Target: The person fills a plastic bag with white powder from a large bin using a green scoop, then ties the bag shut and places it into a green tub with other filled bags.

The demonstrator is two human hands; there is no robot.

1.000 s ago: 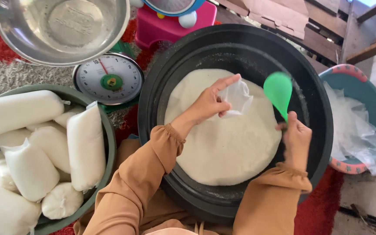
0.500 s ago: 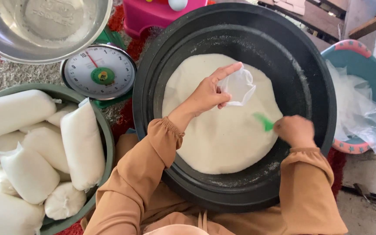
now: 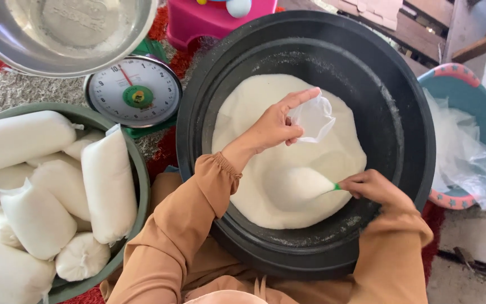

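Note:
A big black basin (image 3: 412, 129) holds a mound of white powder (image 3: 254, 112). My left hand (image 3: 274, 126) pinches a small clear plastic bag (image 3: 313, 118) open above the powder. My right hand (image 3: 372, 186) grips the handle of a green scoop (image 3: 302, 186), whose bowl is sunk in the powder and heaped white, so only a bit of green shows by my fingers. Both arms wear brown sleeves.
A green tub (image 3: 136, 169) at the left is packed with several filled white bags (image 3: 108, 180). A dial kitchen scale (image 3: 136, 93) and a steel bowl (image 3: 63, 34) sit behind it. At the right a teal basin (image 3: 479, 95) holds clear plastic bags. A pink stool stands behind.
My right hand swung the green scoop down from above the basin and pushed it into the powder. My left hand kept the bag open in nearly the same place.

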